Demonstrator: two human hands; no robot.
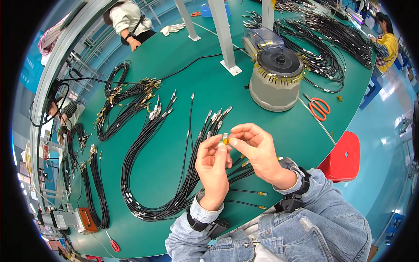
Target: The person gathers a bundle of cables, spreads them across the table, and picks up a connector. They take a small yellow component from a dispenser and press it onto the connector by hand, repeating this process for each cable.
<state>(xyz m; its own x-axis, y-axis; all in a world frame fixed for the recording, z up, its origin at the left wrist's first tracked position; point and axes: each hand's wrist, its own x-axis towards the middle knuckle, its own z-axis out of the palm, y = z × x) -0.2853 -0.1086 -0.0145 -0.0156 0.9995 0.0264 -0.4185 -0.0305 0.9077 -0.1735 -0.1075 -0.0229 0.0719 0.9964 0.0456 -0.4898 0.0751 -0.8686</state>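
Note:
My left hand pinches a cable connector upright between thumb and fingers, its silver metal end pointing up. Yellow tape sits around the connector's lower part. From the other side, my right hand is closed with thumb and forefinger against the tape's edge. Behind and below my hands lies a bundle of black cables, bent in a U with silver connectors at the ends. A few cable ends with yellow tape stick out near my right forearm.
A round tape dispenser with yellow strips around its top stands at the far right, beside orange-handled scissors. More cable bundles lie left and at the back. Grey posts rise from the green table. A red stool stands right. Other people work around the table.

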